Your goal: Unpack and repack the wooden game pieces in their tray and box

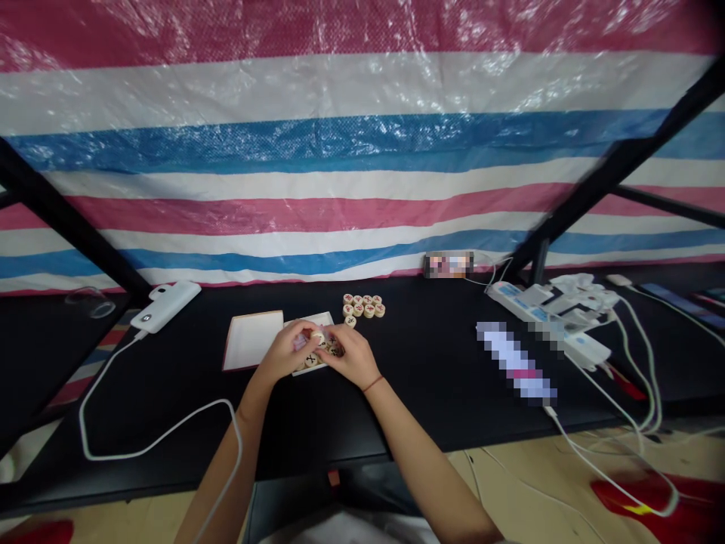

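The left hand (288,351), touching the right hand (351,357), pinches a round xiangqi piece (318,338), tilt unclear.

Round wooden xiangqi pieces (363,305) lie flat in a tight cluster (red characters showing) on the black desk (430,363).

Xiangqi pieces (360,305) (striped tarp (340,151) behind)

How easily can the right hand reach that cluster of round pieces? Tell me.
Probably easily: the right hand sits just below the round wooden pieces, with only one loose piece between them.
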The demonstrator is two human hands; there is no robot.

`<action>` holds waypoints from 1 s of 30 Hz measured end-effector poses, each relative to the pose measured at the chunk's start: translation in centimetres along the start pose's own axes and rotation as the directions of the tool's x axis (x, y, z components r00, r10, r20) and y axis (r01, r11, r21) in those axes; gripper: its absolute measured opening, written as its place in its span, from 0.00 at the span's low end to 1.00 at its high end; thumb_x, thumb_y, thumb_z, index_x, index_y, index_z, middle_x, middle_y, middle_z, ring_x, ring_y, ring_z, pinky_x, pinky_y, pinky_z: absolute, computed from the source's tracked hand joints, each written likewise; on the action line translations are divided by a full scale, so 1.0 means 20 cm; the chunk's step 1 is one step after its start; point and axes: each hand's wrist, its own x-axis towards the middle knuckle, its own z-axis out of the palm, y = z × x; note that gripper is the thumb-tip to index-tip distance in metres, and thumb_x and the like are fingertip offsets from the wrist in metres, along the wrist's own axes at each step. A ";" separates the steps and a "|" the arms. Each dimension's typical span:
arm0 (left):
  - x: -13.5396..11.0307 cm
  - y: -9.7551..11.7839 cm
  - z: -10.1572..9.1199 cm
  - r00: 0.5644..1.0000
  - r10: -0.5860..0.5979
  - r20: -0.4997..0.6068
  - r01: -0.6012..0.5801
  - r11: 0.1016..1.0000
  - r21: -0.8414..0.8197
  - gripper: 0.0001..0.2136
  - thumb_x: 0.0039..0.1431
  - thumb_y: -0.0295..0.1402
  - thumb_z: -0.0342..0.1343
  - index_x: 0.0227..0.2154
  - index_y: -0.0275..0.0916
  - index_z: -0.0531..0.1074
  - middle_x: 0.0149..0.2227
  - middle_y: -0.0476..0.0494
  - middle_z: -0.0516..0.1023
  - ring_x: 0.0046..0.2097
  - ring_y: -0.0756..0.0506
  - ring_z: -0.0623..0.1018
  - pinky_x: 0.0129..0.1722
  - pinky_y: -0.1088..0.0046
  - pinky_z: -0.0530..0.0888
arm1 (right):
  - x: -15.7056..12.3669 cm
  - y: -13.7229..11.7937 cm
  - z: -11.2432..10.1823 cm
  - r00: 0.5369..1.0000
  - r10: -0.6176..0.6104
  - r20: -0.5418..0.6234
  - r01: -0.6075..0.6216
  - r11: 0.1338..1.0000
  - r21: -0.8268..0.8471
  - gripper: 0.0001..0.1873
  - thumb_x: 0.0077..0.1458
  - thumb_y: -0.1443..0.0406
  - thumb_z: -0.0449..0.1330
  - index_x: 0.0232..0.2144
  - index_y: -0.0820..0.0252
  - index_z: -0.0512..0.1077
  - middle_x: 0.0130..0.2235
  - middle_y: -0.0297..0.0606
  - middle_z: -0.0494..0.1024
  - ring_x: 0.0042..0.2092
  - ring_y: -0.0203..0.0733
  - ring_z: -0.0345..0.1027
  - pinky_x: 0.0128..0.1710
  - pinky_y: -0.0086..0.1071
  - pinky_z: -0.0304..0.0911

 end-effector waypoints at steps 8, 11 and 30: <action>0.00 -0.04 0.08 0.976 -0.217 0.007 0.200 0.886 -0.418 0.14 0.54 0.44 0.59 0.36 0.39 0.71 0.41 0.42 0.79 0.40 0.45 0.80 0.37 0.72 0.77 | 0.00 0.06 -0.06 0.973 0.129 -0.191 -0.127 0.992 0.021 0.13 0.58 0.58 0.55 0.42 0.59 0.72 0.33 0.37 0.75 0.30 0.36 0.66 0.34 0.30 0.65; 0.01 -0.07 0.08 0.960 -0.267 -0.087 0.204 0.875 -0.439 0.16 0.54 0.45 0.59 0.39 0.40 0.70 0.38 0.44 0.78 0.39 0.46 0.80 0.39 0.70 0.78 | 0.00 0.18 -0.12 0.894 0.305 -0.328 -0.332 0.943 -0.027 0.15 0.56 0.57 0.55 0.40 0.61 0.72 0.33 0.39 0.74 0.30 0.38 0.64 0.33 0.32 0.63; -0.02 -0.02 0.17 0.974 0.207 -0.096 -0.187 0.965 0.185 0.10 0.57 0.28 0.55 0.43 0.42 0.70 0.38 0.46 0.75 0.39 0.47 0.76 0.42 0.70 0.73 | 0.00 0.02 -0.01 0.987 0.149 -0.058 -0.131 0.960 0.249 0.14 0.54 0.57 0.60 0.40 0.58 0.72 0.35 0.36 0.78 0.33 0.37 0.70 0.37 0.31 0.67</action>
